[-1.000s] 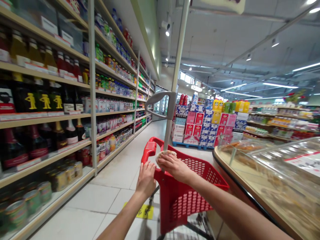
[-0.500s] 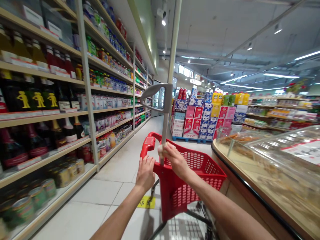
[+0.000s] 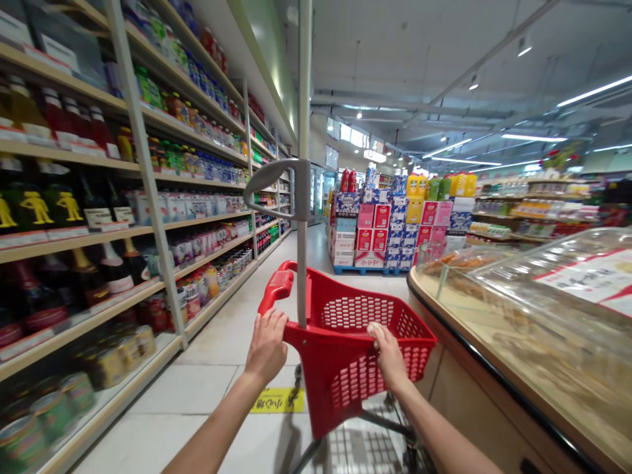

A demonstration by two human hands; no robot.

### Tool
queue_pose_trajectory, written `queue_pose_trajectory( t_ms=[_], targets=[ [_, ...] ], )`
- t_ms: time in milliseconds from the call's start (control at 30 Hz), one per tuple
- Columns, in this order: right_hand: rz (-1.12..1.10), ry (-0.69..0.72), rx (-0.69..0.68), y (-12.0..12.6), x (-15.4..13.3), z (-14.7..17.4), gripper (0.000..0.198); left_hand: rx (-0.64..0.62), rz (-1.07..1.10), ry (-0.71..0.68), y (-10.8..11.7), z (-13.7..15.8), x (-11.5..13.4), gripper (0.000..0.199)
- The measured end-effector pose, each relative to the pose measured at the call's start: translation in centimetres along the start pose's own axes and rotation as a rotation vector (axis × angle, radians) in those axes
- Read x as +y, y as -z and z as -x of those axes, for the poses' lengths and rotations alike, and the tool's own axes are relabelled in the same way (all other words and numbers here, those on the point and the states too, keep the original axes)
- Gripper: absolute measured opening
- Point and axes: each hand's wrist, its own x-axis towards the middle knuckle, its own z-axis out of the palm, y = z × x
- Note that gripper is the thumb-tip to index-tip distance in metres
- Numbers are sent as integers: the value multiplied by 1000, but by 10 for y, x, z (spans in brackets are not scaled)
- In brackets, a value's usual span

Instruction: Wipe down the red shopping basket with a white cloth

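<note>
A red plastic shopping cart [image 3: 419, 352] with a perforated basket stands in front of me. My left hand [image 3: 265, 349] is closed on the near end of its red handle [image 3: 277, 288]. A metal pole [image 3: 302, 270] rises from the cart, with a grey loop grip [image 3: 302, 191] fixed partway up. My right hand [image 3: 390, 361] is at the basket's near right side, apart from the pole. Pinched in its fingers is a small white crumpled wad [image 3: 374, 328], which looks like tissue or cloth.
Shelves [image 3: 143, 240] of bottles, jars and cans line the left. To the right, close to the cart, stands a curved display counter [image 3: 474, 342] with clear covers. Stacked drink boxes [image 3: 372, 230] stand on a blue pallet ahead. A yellow floor sticker [image 3: 276, 400] lies beside the cart.
My right hand has left the pole and moved right and down to the basket's side, carrying the white wad. My left hand stays on the handle. The view has turned slightly right.
</note>
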Motion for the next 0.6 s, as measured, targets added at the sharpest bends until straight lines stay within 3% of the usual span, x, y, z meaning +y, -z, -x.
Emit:
queue_pose_trajectory(
  t_ms=[200, 267, 367, 467, 533, 600],
  targets=[
    [-91, 173, -90, -29, -50, 5, 51, 47, -72, 20, 1, -1, 2, 45],
    [-80, 175, -81, -23, -33, 9, 54, 28, -97, -5, 3, 1, -5, 49],
    [14, 65, -7, 8, 26, 12, 57, 48, -135, -17, 4, 5, -6, 52],
    [74, -34, 67, 22, 50, 9, 57, 118, -116, -95, -3, 5, 19, 52],
    [34, 45, -11, 11, 31, 6, 57, 61, -57, -239, -14, 1, 45, 53],
    [-7, 172, -97, -4, 7, 5, 59, -55, -29, -290, -28, -3, 67, 54]
  ],
)
